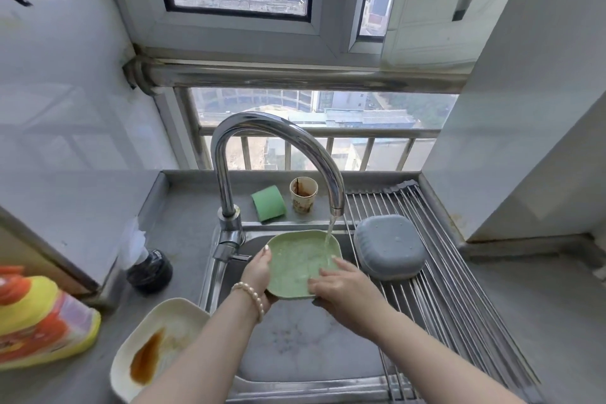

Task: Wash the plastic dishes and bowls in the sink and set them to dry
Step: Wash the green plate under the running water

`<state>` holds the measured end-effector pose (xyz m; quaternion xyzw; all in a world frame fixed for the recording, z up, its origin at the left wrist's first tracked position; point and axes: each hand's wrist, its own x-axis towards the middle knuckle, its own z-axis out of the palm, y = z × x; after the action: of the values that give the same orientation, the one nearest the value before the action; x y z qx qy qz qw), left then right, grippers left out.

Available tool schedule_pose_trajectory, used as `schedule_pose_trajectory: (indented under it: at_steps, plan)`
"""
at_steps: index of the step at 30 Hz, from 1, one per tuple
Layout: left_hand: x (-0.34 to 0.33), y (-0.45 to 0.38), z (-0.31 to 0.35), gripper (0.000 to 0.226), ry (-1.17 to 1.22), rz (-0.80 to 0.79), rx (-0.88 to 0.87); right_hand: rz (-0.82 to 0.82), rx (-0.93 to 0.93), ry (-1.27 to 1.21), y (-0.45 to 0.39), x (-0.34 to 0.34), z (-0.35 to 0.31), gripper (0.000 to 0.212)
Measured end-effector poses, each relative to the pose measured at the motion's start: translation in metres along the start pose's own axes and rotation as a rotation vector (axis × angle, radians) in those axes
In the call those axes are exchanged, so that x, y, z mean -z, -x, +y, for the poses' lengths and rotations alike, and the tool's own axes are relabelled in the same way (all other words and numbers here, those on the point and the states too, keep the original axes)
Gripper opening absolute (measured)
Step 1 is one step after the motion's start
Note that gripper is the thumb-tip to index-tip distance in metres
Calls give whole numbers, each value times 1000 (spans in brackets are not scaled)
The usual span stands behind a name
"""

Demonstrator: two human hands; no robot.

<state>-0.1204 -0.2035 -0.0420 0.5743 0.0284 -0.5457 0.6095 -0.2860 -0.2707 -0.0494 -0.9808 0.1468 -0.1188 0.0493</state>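
I hold the green dish (296,264) over the sink (295,354), tilted up toward me, right under the faucet (272,154). Water (329,236) runs from the spout onto the dish's upper right part. My left hand (257,272) grips the dish's left edge, thumb curled over the rim and fingers behind it; a pearl bracelet (251,297) sits on that wrist. My right hand (341,289) lies on the inside of the dish at its lower right, fingers straight and together, pressed flat on the wet surface; the thumb is hidden, so I cannot tell whether it hooks the rim.

A grey bowl (390,246) rests upside down on the wire rack (452,289) that spans the sink's right side, just beside the dish. On the counter (183,223) to my left a cream dish (157,341) with a brown smear of sauce overhangs the sink's edge, partly under my left forearm. Further left lies a yellow and orange bottle (39,318), blurred. A dark round thing with clear plastic (149,267) stands near the faucet's base; it is too unclear to name. Behind the sink, on the ledge, a green sponge (268,203) and a stained paper cup (303,195) stand side by side.
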Motion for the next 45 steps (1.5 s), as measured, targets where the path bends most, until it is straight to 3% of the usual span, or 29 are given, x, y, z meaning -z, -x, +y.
schedule_pose_trajectory:
  at_steps: [5, 8, 12, 15, 16, 17, 20, 24, 29, 30, 31, 32, 33, 34, 35, 36, 38, 41, 45]
  plan:
    - [-2, -2, -5, 28, 70, -19, -11, 62, -67, 168, -4, 10, -1, 31]
    - [-11, 9, -19, 32, 246, -56, 18, 179, -70, 82, -9, -1, -15, 29]
    - [-10, 11, -19, 44, 314, -78, 2, 149, -40, -36, 2, -7, -14, 14]
    - [-14, 12, -13, 33, 161, -22, -146, -189, -207, -91, -4, 1, -14, 97]
    - [-17, 12, -14, 31, 123, -3, -185, -291, -316, -109, -7, 2, -14, 117]
    - [-21, 13, -14, 29, 89, 2, -212, -375, -434, -126, -12, 2, -14, 123]
    - [-29, 14, -23, 28, 1, -5, -237, -516, -744, -222, -37, 2, -14, 91]
    - [-27, 16, -34, 32, 105, -52, -80, -527, -920, -305, -65, -3, -19, 89]
    - [-16, 8, -36, 49, 280, -251, 16, -509, -739, -411, -76, -8, -28, 72]
    - [-27, 10, -32, 53, 449, -208, 30, -513, -683, -423, -78, -8, -31, 69]
    - [-39, 11, -29, 60, 587, -81, -47, -523, -638, -428, -79, -8, -33, 70]
    - [-41, 8, -18, 71, 743, 39, -16, -534, -597, -425, -79, -8, -35, 72]
    - [-39, 11, -16, 82, 787, 119, -4, -541, -565, -423, -78, -7, -36, 75]
    - [-41, 16, -21, 93, 686, 159, -78, -540, -542, -435, -77, -4, -38, 76]
    - [-46, 18, -27, 100, 632, 46, -150, -536, -530, -470, -75, -1, -37, 76]
    - [-43, 14, -34, 97, 609, 39, -104, -540, -519, -533, -72, 3, -37, 74]
    - [-29, -1, -34, 74, 556, -18, -24, -582, -498, -686, -64, 9, -36, 68]
    - [-19, -16, -24, 68, 321, -74, 59, -622, -432, -730, -47, 9, -34, 59]
    - [-19, -14, -19, 47, 192, 44, -120, -587, -361, -573, -36, 12, -28, 52]
